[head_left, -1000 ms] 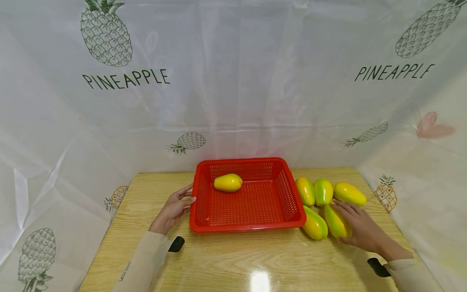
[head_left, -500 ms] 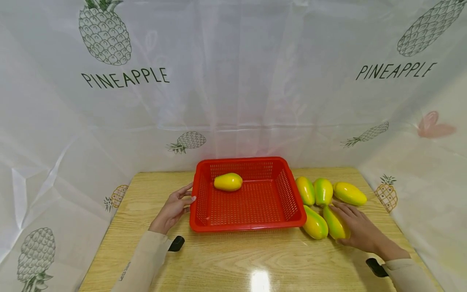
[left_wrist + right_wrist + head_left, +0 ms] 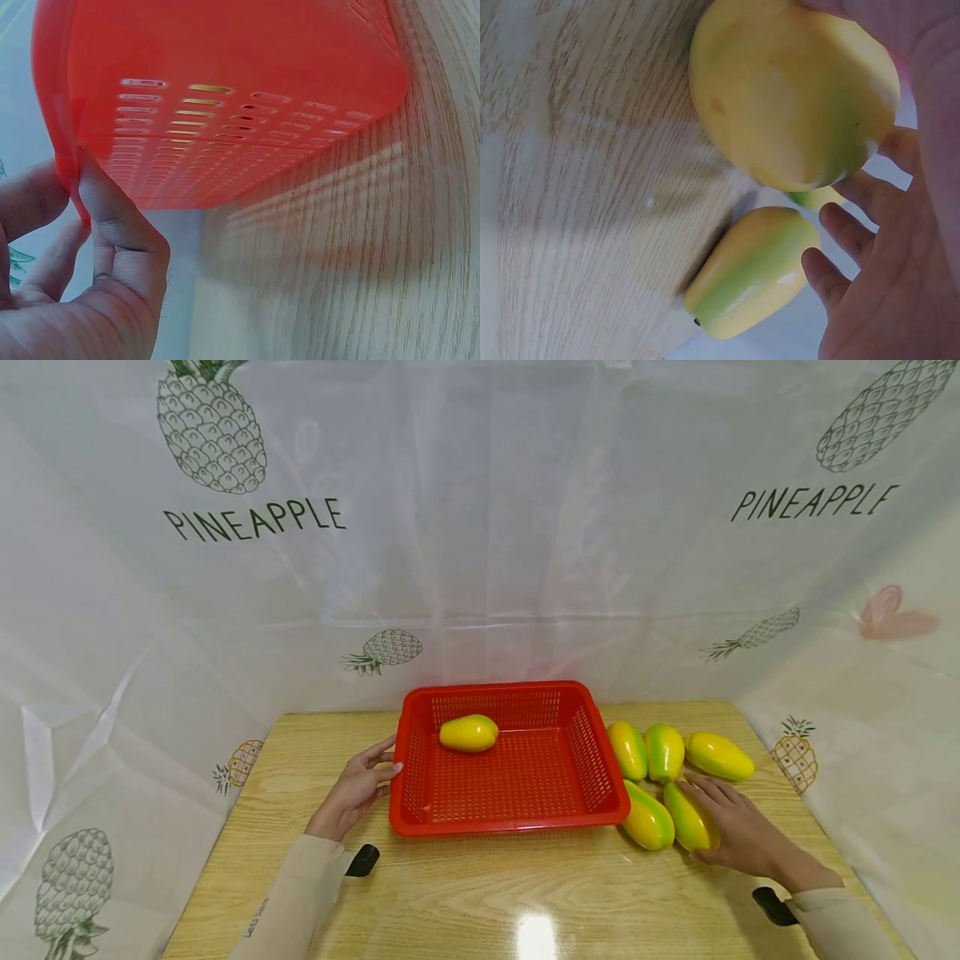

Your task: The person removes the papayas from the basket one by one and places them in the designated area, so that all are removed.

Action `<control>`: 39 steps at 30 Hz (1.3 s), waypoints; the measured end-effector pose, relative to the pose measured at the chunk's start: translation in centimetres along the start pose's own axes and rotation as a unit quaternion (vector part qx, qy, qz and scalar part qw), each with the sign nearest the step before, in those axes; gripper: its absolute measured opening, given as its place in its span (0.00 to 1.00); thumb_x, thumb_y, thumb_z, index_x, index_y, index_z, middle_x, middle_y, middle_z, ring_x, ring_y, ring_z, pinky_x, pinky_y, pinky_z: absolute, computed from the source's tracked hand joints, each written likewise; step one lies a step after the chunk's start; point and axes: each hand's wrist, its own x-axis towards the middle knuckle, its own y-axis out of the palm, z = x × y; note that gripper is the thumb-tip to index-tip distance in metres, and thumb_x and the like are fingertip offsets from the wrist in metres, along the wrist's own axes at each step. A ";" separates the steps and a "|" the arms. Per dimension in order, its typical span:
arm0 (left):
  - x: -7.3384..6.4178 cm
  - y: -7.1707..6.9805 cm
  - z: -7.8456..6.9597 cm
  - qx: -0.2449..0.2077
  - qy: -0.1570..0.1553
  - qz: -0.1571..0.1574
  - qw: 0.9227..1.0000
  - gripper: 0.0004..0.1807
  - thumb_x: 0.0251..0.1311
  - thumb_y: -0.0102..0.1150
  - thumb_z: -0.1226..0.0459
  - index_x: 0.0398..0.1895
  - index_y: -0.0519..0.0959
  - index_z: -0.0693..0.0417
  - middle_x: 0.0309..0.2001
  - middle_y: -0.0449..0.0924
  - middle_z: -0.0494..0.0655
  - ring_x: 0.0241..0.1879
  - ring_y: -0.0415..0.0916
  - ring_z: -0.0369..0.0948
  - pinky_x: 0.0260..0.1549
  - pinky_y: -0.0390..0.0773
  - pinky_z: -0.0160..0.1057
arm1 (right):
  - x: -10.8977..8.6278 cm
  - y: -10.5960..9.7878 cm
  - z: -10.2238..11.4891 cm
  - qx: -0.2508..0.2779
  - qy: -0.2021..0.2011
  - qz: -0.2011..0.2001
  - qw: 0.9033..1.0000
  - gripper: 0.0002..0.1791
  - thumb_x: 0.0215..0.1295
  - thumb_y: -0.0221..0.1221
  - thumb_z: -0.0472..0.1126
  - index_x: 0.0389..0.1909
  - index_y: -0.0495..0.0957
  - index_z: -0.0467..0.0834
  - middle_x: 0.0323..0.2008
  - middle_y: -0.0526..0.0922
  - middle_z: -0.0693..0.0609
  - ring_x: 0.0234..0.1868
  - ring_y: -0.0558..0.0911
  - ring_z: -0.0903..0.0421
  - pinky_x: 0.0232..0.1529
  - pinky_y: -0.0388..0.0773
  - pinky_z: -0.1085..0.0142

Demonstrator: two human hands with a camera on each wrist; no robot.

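Observation:
My left hand [image 3: 354, 791] pinches the left rim of a red plastic basket [image 3: 517, 826], thumb on the outer side in the left wrist view. A yellow papaya [image 3: 468, 733] lies in the basket's far left part. Right of the basket, my right hand [image 3: 738, 833] grips a yellow-green papaya [image 3: 684, 816], its thumb on the near side and fingers over the far side. In the right wrist view that papaya [image 3: 787, 97] fills the top, with the last fingers spread loosely beside it. Its right side is hidden under the hand in the head view.
Several other papayas lie close around the held one: one papaya [image 3: 648, 817] by the basket's near right corner, another papaya [image 3: 718, 755] at the far right. All stand on a wooden table [image 3: 450, 893]. A white pineapple-print sheet [image 3: 525, 527] hangs behind and at both sides.
My right hand and the papaya under it have shifted very slightly left. The left hand and basket stay in place.

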 end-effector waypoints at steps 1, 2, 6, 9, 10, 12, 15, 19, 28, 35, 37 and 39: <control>0.0 0.0 0.0 -0.001 -0.001 0.000 1.000 0.35 0.77 0.54 0.73 0.84 0.60 0.53 0.60 0.67 0.55 0.41 0.78 0.37 0.37 0.82 0.33 | 0.0 0.0 0.0 0.001 0.001 0.002 1.000 0.57 0.37 0.86 0.50 0.69 0.72 0.34 0.68 0.70 0.32 0.64 0.70 0.28 0.52 0.71 0.27; 0.0 0.0 0.0 -0.001 -0.001 -0.001 1.000 0.35 0.77 0.54 0.73 0.84 0.59 0.53 0.60 0.67 0.55 0.42 0.78 0.37 0.37 0.82 0.33 | 0.0 0.0 0.0 0.002 0.003 0.004 1.000 0.57 0.37 0.86 0.50 0.70 0.72 0.34 0.68 0.70 0.32 0.64 0.70 0.28 0.52 0.71 0.27; 0.1 0.0 0.0 -0.004 -0.002 -0.003 1.000 0.35 0.77 0.54 0.73 0.84 0.60 0.53 0.61 0.67 0.55 0.42 0.78 0.37 0.36 0.83 0.33 | 0.1 -0.1 0.1 0.004 0.006 0.007 1.000 0.58 0.38 0.86 0.51 0.71 0.71 0.34 0.68 0.70 0.32 0.65 0.69 0.27 0.52 0.71 0.27; 0.2 0.0 0.0 -0.003 -0.002 -0.003 1.000 0.35 0.77 0.55 0.73 0.84 0.60 0.53 0.61 0.67 0.56 0.42 0.78 0.37 0.37 0.82 0.33 | 0.2 -0.2 0.1 0.003 0.004 0.006 1.000 0.59 0.37 0.87 0.51 0.72 0.70 0.35 0.69 0.69 0.31 0.64 0.70 0.27 0.52 0.72 0.27; 0.2 0.0 0.0 -0.002 -0.002 -0.003 1.000 0.35 0.77 0.55 0.73 0.84 0.60 0.53 0.61 0.67 0.56 0.41 0.78 0.37 0.37 0.82 0.33 | 0.2 -0.2 0.1 0.003 0.003 0.006 1.000 0.60 0.37 0.87 0.51 0.72 0.70 0.35 0.69 0.69 0.31 0.64 0.70 0.26 0.51 0.72 0.27; 0.3 -0.1 0.1 0.001 -0.002 -0.001 1.000 0.35 0.77 0.55 0.73 0.84 0.60 0.53 0.61 0.67 0.56 0.41 0.78 0.37 0.38 0.82 0.34 | 0.3 -0.4 0.0 0.001 -0.002 0.005 1.000 0.62 0.36 0.87 0.52 0.74 0.69 0.36 0.69 0.69 0.30 0.64 0.71 0.26 0.51 0.72 0.26; 0.4 -0.1 0.1 0.003 -0.002 0.000 1.000 0.35 0.77 0.54 0.73 0.84 0.60 0.52 0.61 0.67 0.55 0.42 0.78 0.37 0.39 0.83 0.35 | 0.6 -0.7 -0.1 -0.004 -0.014 0.000 1.000 0.64 0.35 0.87 0.52 0.76 0.67 0.37 0.69 0.69 0.31 0.63 0.72 0.26 0.50 0.73 0.26; 0.4 -0.1 0.1 0.003 -0.004 0.001 1.000 0.35 0.77 0.54 0.73 0.84 0.60 0.52 0.60 0.67 0.54 0.42 0.78 0.37 0.39 0.82 0.35 | 1.2 -1.6 0.0 0.001 -0.025 -0.012 1.000 0.65 0.35 0.87 0.49 0.78 0.65 0.39 0.73 0.67 0.35 0.64 0.71 0.28 0.51 0.72 0.29; 0.2 -0.1 -0.1 0.005 -0.002 0.002 1.000 0.35 0.77 0.54 0.72 0.84 0.60 0.52 0.62 0.66 0.56 0.41 0.78 0.37 0.38 0.82 0.34 | 4.3 -4.4 1.4 -0.009 -0.057 -0.024 0.998 0.63 0.40 0.86 0.47 0.79 0.64 0.39 0.73 0.67 0.36 0.66 0.69 0.31 0.55 0.70 0.31; 0.1 -0.1 0.0 0.005 -0.002 0.001 1.000 0.35 0.78 0.54 0.72 0.84 0.59 0.52 0.62 0.66 0.56 0.41 0.78 0.36 0.37 0.82 0.34 | 8.3 -6.6 3.4 -0.019 -0.106 -0.036 0.994 0.62 0.43 0.85 0.45 0.81 0.63 0.42 0.73 0.67 0.37 0.68 0.69 0.35 0.56 0.69 0.33; 0.1 -0.1 0.0 0.004 -0.001 0.002 1.000 0.35 0.78 0.54 0.72 0.84 0.59 0.52 0.62 0.66 0.56 0.41 0.78 0.37 0.37 0.82 0.34 | 9.5 -7.1 4.1 -0.019 -0.118 -0.038 0.992 0.60 0.45 0.84 0.44 0.80 0.63 0.40 0.73 0.68 0.38 0.68 0.69 0.36 0.58 0.69 0.32; 0.1 -0.1 0.1 0.004 0.000 0.003 1.000 0.35 0.78 0.54 0.72 0.84 0.59 0.52 0.62 0.67 0.56 0.41 0.78 0.37 0.38 0.82 0.34 | 10.7 -7.4 4.7 -0.021 -0.130 -0.040 0.990 0.58 0.47 0.83 0.44 0.79 0.64 0.38 0.73 0.68 0.38 0.69 0.69 0.36 0.59 0.68 0.32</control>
